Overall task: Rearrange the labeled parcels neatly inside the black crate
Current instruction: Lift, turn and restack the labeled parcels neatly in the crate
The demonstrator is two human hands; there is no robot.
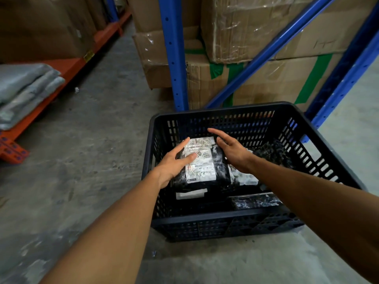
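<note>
I'm seeing blue rack posts (pixel 174 58) and cardboard boxes (pixel 256 83) crowding the black crate's (pixel 320 152) far rim. Both hands, left hand (pixel 174 162) and right hand (pixel 231 150), are pressing open-fingered, seemingly ungripped, against a black white-labeled parcel (pixel 202 160) mid-crate, atop other parcels (pixel 254 201).

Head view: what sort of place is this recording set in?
Most likely a warehouse or parcel-sorting stockroom. Blue steel racking holds large taped cardboard cartons, grey mailer bags are stacked on an orange shelf beam, and both hands work on a labeled parcel in a black crate on a bare concrete floor.
</note>
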